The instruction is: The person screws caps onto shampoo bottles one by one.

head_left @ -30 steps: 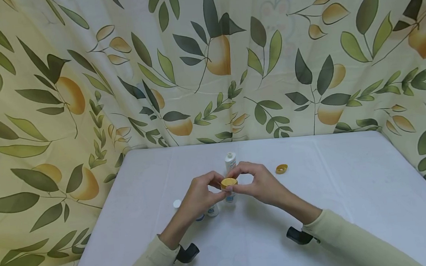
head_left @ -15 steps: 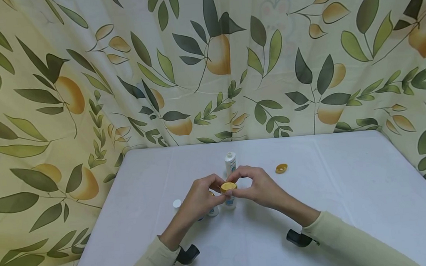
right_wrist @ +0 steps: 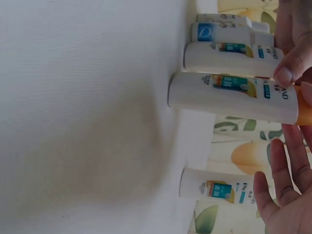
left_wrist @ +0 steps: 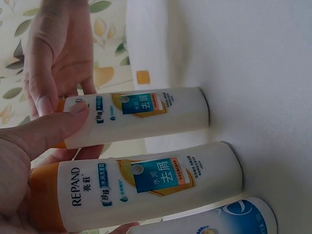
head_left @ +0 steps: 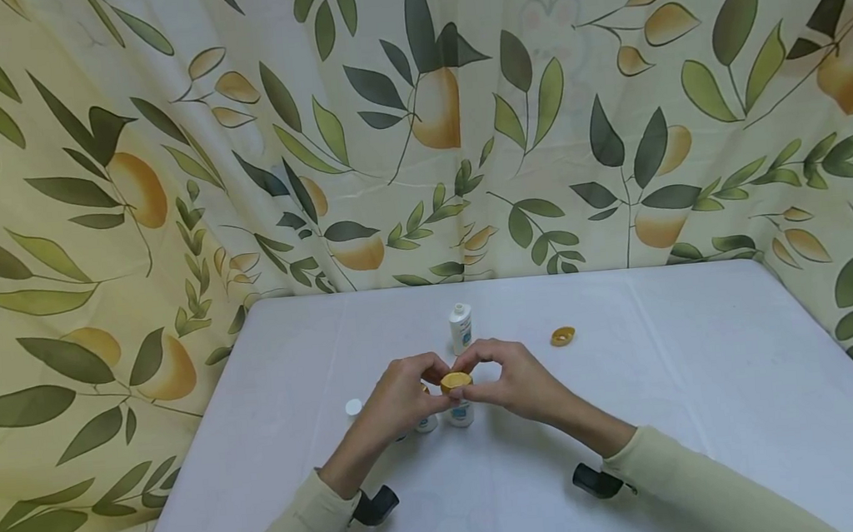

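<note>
Both hands are on the orange cap (head_left: 456,382) of a white shampoo bottle (head_left: 461,415). The left hand (head_left: 404,395) pinches it from the left, thumb lying near the bottle's shoulder in the left wrist view. From the right, the right hand (head_left: 522,382) pinches the same cap between thumb and fingers. The bottle (left_wrist: 141,117) is upright, its base at or close to the tabletop. Close on its left stands a like orange-capped shampoo bottle (left_wrist: 151,185). Behind the hands is a third such bottle (head_left: 461,327) without its cap.
A loose orange cap (head_left: 563,336) lies on the white table (head_left: 669,380), right of the hands. A white-capped bottle (head_left: 353,408) and a white bottle with a blue label (right_wrist: 214,32) stand at the left, partly hidden by the left arm. A leaf-patterned curtain (head_left: 536,124) hangs behind.
Both hands and the bottle between them have moved toward the person and slightly down. The uncapped bottle behind shows more now. The loose cap has stayed in place.
</note>
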A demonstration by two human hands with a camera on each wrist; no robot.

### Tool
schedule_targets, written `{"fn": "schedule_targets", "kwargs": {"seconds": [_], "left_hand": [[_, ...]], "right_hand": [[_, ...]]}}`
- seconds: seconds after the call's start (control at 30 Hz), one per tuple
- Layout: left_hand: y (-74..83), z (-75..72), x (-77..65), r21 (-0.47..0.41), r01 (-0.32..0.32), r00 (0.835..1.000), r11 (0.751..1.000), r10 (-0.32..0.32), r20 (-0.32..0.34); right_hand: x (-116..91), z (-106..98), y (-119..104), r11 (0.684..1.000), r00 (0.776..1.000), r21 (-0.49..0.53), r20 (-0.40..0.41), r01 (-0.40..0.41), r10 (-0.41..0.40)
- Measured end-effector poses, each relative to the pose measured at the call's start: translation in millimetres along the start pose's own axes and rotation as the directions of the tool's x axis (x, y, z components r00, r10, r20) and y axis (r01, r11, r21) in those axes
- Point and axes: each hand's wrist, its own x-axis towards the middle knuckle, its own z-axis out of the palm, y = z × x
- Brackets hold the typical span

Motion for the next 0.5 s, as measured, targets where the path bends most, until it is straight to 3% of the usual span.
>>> {"fn": "schedule_targets", "kwargs": {"seconds": [0.5], "left_hand": [[3.3, -2.7, -0.2, 0.051, 0.029, 0.998, 0.998, -0.032, 0.047]], "right_hand": [[3.2, -7.7, -3.1, 0.991, 0.997, -0.127, 0.072, 0.035, -0.026]]}}
